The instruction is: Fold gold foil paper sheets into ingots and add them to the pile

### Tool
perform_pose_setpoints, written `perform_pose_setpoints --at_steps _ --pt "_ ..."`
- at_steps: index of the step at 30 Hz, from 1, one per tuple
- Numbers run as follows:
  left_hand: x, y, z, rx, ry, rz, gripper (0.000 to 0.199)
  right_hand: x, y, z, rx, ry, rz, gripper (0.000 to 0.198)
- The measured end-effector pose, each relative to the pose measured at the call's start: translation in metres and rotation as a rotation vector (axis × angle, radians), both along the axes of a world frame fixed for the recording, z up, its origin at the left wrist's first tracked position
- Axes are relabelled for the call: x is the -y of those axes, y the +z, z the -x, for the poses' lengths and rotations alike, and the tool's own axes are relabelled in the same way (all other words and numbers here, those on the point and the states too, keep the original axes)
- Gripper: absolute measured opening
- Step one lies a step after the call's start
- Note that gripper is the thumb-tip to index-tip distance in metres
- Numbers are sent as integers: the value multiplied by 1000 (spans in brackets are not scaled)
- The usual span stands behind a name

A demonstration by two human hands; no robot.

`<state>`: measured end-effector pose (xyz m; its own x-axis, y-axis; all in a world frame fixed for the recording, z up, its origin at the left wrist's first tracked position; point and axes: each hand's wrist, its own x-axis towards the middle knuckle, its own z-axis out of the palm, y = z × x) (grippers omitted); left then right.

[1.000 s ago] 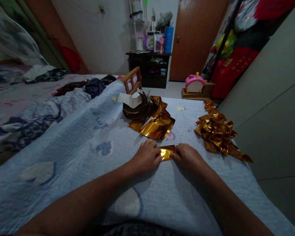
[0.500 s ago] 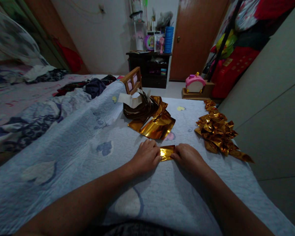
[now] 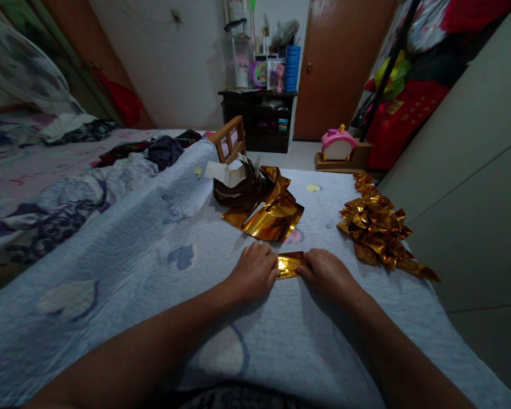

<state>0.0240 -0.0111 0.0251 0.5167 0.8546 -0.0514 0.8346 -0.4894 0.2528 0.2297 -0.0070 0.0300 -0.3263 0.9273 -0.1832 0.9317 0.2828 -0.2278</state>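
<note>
A shiny gold foil paper (image 3: 290, 265), folded into a narrow strip, lies low over the quilt between my hands. My left hand (image 3: 255, 270) grips its left end, thumb toward me and fingers curled. The right end is pinched by my right hand (image 3: 325, 271), and both ends are hidden under the fingers. Just beyond is a stack of gold foil sheets (image 3: 276, 218), some flat and loose, with a dark curled bundle (image 3: 242, 190) and a pale strip behind. To the right, a pile of folded gold foil pieces (image 3: 377, 227) sits near the bed's edge.
The light blue quilt (image 3: 162, 307) with heart patterns covers the bed. Rumpled clothes and bedding (image 3: 68, 210) lie at left. Beyond the bed stand a wooden headboard piece (image 3: 232, 139), a dark cabinet (image 3: 258, 122) and a pink toy case (image 3: 338, 145). A pale panel (image 3: 472, 187) rises at right.
Almost nothing differs. Both hands keep their hold on the foil strip in the same spot, with at most a very slight shift of the fingers.
</note>
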Motion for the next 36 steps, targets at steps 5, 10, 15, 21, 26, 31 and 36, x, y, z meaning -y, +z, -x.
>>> perform_pose_setpoints --at_steps 5,10,15,21,26,31,36 --pt "1 1 0 2 -1 20 18 0 5 2 -4 -1 12 22" --pt "3 3 0 16 10 11 14 0 5 1 -15 -15 13 21" --pt "2 -6 0 91 -49 -73 11 1 7 1 -16 -35 17 20" --pt "4 -17 1 78 -389 -342 12 2 7 2 2 -27 1 21" --pt "11 -17 -4 -5 -506 -467 16 1 7 1 38 -14 1 23" --pt "20 -19 -7 -61 -512 -474 20 0 8 3 63 -19 0 24" --pt "27 -19 -8 -101 -501 -430 24 0 7 3 56 -30 14 25"
